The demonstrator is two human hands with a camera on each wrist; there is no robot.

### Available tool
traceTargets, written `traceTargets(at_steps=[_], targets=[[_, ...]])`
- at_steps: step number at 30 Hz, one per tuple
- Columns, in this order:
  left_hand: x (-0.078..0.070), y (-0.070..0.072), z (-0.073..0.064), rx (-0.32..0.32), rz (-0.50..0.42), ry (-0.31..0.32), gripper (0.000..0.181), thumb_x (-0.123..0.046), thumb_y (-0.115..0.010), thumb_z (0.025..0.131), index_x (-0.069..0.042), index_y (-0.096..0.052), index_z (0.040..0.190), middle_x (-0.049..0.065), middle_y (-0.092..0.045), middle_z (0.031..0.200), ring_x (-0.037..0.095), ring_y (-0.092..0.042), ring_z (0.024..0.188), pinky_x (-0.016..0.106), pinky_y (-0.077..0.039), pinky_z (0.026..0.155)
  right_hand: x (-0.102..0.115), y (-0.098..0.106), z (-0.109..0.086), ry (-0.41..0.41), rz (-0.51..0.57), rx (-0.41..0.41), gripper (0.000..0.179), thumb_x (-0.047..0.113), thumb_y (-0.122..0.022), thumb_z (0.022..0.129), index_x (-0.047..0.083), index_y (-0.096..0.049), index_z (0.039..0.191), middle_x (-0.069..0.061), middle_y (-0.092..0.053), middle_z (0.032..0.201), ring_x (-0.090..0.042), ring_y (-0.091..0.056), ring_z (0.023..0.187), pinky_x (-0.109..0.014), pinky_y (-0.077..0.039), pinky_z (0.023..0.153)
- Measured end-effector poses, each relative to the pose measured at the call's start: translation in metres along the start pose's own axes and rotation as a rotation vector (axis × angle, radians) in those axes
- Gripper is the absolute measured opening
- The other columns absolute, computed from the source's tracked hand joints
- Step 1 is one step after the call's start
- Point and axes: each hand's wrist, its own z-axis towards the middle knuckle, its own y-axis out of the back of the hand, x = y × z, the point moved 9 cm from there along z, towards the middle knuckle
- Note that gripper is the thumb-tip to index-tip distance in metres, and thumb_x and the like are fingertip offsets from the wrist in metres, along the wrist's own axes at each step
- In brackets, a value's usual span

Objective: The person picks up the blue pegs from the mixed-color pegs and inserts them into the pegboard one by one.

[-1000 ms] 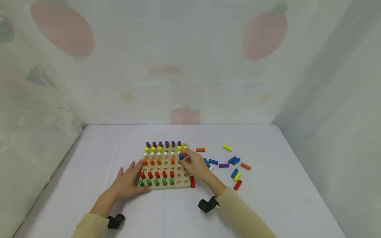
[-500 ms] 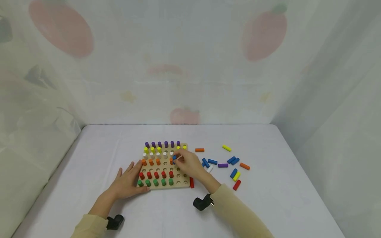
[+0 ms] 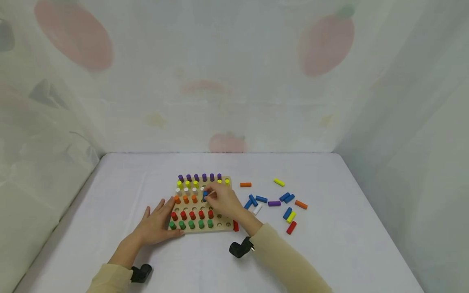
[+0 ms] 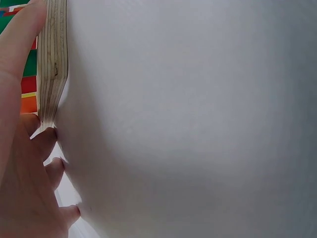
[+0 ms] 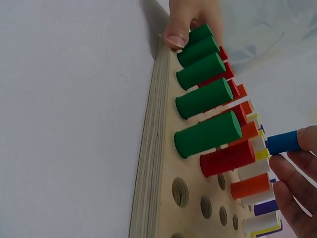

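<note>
A wooden pegboard [image 3: 224, 229] holds upright pegs in rows of purple, yellow, white, orange, red and green. My right hand [image 3: 225, 201] pinches a blue peg [image 5: 284, 143] between thumb and fingertips, over the middle of the board. In the head view the peg stands upright just right of three orange pegs [image 3: 186, 199]. My left hand [image 3: 155, 224] rests at the board's front left corner, fingers spread along its left side and thumb [image 4: 22, 37] on the front edge. Open holes [image 5: 180, 192] show near the green pegs [image 5: 208, 134].
Loose pegs lie right of the board: several blue ones [image 3: 261, 199], a purple one [image 3: 274, 204], a white one [image 3: 257, 209], orange [image 3: 301, 204], yellow [image 3: 279, 182] and red [image 3: 291, 228]. Another red peg [image 3: 236, 226] lies against the board's right edge. White curtains surround the table [image 3: 329, 252].
My right hand has moved left across the board with the blue peg, from near its right side to the gap beside the three orange pegs. The left hand stays in place.
</note>
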Motion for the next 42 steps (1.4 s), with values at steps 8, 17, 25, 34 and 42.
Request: traceTargets(at_steps=[8,17,25,34,42], targets=[[0.000,0.001,0.001,0.000,0.007,0.003,0.115,-0.073,-0.063,0.063,-0.009,-0.019,0.148,0.014,-0.026,0.150,0.041,-0.017,0.137,0.070,-0.005,0.102,0.011,-0.012,0.004,0.013,0.009,0.045,0.020,0.017,-0.059,0.090,0.015,-0.060,0.109,0.006,-0.059,0.103,0.000,-0.057,0.085,-0.008,-0.047,0.068],[0.001,0.000,0.002,0.003,0.010,0.005,0.114,-0.074,-0.062,0.064,-0.010,-0.018,0.148,0.013,-0.026,0.150,0.040,-0.017,0.138,0.070,-0.005,0.102,0.025,-0.025,0.012,0.033,-0.010,0.084,0.021,0.017,-0.059,0.090,0.014,-0.061,0.110,0.006,-0.060,0.101,0.000,-0.054,0.081,-0.008,-0.046,0.062],[0.001,0.000,0.002,-0.001,0.004,-0.001,0.115,-0.074,-0.062,0.064,-0.011,-0.017,0.148,0.013,-0.027,0.150,0.040,-0.017,0.138,0.070,-0.005,0.102,0.026,-0.038,0.017,0.013,-0.052,0.102,0.022,0.020,-0.060,0.090,0.017,-0.060,0.112,0.009,-0.060,0.099,0.001,-0.052,0.080,-0.007,-0.045,0.065],[-0.001,0.001,0.003,0.001,-0.004,-0.004,0.114,-0.072,-0.064,0.063,-0.010,-0.019,0.148,0.014,-0.028,0.149,0.041,-0.017,0.137,0.071,-0.005,0.101,0.030,-0.047,0.020,0.020,-0.059,0.102,0.018,0.021,-0.060,0.090,0.018,-0.060,0.108,0.011,-0.057,0.091,0.000,-0.050,0.070,-0.009,-0.043,0.053],[-0.002,0.001,0.003,0.003,0.005,-0.005,0.114,-0.073,-0.063,0.064,-0.011,-0.017,0.148,0.013,-0.029,0.149,0.041,-0.018,0.137,0.071,-0.005,0.101,0.033,-0.056,0.023,-0.009,-0.057,0.124,0.020,0.020,-0.060,0.090,0.018,-0.060,0.110,0.009,-0.061,0.102,0.001,-0.052,0.076,-0.005,-0.044,0.061]])
